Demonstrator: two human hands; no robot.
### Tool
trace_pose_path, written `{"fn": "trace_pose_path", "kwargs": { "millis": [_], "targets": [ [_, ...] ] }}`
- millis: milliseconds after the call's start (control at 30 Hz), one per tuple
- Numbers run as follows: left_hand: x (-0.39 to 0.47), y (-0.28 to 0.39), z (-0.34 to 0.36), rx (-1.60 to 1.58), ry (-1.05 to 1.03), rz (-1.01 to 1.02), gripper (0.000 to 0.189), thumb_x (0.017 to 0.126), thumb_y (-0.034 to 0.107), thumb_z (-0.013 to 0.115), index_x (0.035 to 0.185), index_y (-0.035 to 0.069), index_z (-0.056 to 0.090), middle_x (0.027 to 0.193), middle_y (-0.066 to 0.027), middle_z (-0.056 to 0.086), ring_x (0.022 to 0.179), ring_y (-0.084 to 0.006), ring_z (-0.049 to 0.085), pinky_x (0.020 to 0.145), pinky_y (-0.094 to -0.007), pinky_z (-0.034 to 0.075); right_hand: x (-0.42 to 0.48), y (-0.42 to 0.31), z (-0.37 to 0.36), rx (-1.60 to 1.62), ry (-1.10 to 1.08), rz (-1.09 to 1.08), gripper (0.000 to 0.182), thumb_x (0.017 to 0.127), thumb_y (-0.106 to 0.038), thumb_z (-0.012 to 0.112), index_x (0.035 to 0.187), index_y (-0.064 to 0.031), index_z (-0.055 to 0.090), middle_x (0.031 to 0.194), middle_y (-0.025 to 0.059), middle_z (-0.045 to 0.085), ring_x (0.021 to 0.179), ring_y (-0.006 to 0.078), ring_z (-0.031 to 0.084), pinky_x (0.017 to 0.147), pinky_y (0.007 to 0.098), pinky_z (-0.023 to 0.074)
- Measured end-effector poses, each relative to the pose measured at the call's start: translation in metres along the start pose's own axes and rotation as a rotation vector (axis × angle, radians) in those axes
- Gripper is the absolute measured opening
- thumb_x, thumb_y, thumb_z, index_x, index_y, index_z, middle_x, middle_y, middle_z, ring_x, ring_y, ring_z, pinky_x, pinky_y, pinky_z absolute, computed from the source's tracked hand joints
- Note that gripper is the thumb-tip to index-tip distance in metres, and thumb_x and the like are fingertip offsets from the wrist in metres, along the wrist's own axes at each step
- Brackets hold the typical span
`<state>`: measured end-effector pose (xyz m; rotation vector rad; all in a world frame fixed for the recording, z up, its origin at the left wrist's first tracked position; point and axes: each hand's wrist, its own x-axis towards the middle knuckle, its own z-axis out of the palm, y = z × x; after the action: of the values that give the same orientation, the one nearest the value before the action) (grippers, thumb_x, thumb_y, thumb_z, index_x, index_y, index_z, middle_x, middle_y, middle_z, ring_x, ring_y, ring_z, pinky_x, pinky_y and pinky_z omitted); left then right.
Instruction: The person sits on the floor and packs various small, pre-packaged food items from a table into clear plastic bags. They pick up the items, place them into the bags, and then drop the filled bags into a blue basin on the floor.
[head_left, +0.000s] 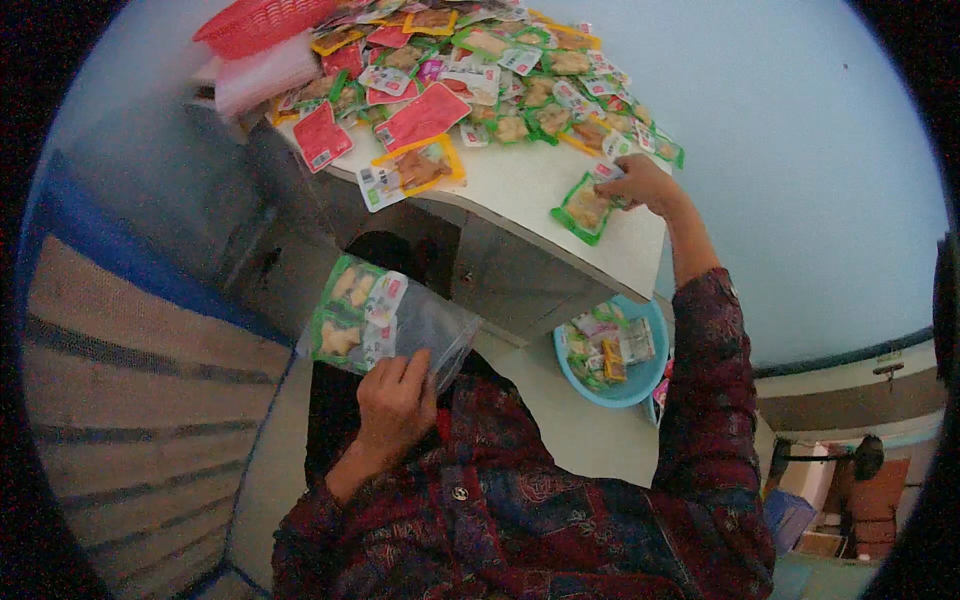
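Observation:
My left hand grips the edge of a clear plastic bag above my lap. Two green-edged food packets lie side by side in the bag's far end. Over the right part of the white tabletop, my right hand holds a green-edged food packet by its white labelled end. Beyond it spreads a heap of vacuum-sealed food packets with green, red and yellow edges. A yellow-edged packet and a red packet lie at the table's near edge.
A red plastic basket rests on a stack of clear bags at the back left. On the floor below the table's right end stands a light-blue basin with several packets inside. A pale wall borders the table on the right.

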<state>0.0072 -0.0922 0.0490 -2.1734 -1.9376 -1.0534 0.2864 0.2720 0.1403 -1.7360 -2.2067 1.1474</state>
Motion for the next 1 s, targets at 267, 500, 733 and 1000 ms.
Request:
{"fn": "trace_pose_path", "kwargs": {
  "millis": [267, 500, 733, 1000],
  "targets": [
    [0.003, 0.004, -0.008, -0.045, -0.075, -0.062, 0.026, 0.078, 0.012, 0.068, 0.101, 0.003, 0.065, 0.081, -0.0147, 0.062, 0.070, -0.0319, 0.061, 0.059, -0.0420, 0.049, -0.109, -0.012, 0.023, 0.663, -0.092, 0.004, 0.039, 0.083, -0.004, 0.062, 0.120, 0.0039, 0.052, 0.102, 0.0117, 0.065, 0.082, 0.0224, 0.068, 0.060, 0.0365, 0.0609],
    [0.000, 0.004, 0.004, -0.019, 0.004, -0.056, 0.023, 0.079, 0.015, 0.069, 0.099, 0.007, 0.066, 0.073, -0.0089, 0.057, 0.063, -0.0279, 0.058, 0.053, -0.0393, 0.048, -0.199, -0.012, 0.156, 1.001, -0.288, 0.370, 0.033, 0.091, -0.011, 0.056, 0.122, -0.0028, 0.049, 0.115, 0.0126, 0.060, 0.100, 0.0281, 0.063, 0.080, 0.0499, 0.0579],
    [0.004, 0.005, 0.001, 0.044, 0.077, 0.015, 0.025, 0.073, 0.012, 0.068, 0.097, 0.006, 0.067, 0.070, -0.0050, 0.049, 0.061, -0.0221, 0.055, 0.051, -0.0340, 0.046, -0.206, -0.048, 0.213, 1.292, -0.408, 0.379, 0.028, 0.098, -0.012, 0.046, 0.124, -0.0027, 0.048, 0.121, 0.0121, 0.059, 0.110, 0.0264, 0.060, 0.092, 0.0518, 0.0515],
    [-0.002, -0.001, -0.002, 0.168, 0.125, 0.085, 0.033, 0.072, 0.014, 0.067, 0.104, 0.008, 0.067, 0.066, -0.0029, 0.047, 0.058, -0.0207, 0.053, 0.049, -0.0347, 0.044, -0.195, -0.046, 0.234, 1.396, -0.315, 0.259, 0.027, 0.097, -0.013, 0.048, 0.122, -0.0031, 0.049, 0.121, 0.0110, 0.059, 0.110, 0.0242, 0.059, 0.094, 0.0420, 0.0492]
  ]
}}
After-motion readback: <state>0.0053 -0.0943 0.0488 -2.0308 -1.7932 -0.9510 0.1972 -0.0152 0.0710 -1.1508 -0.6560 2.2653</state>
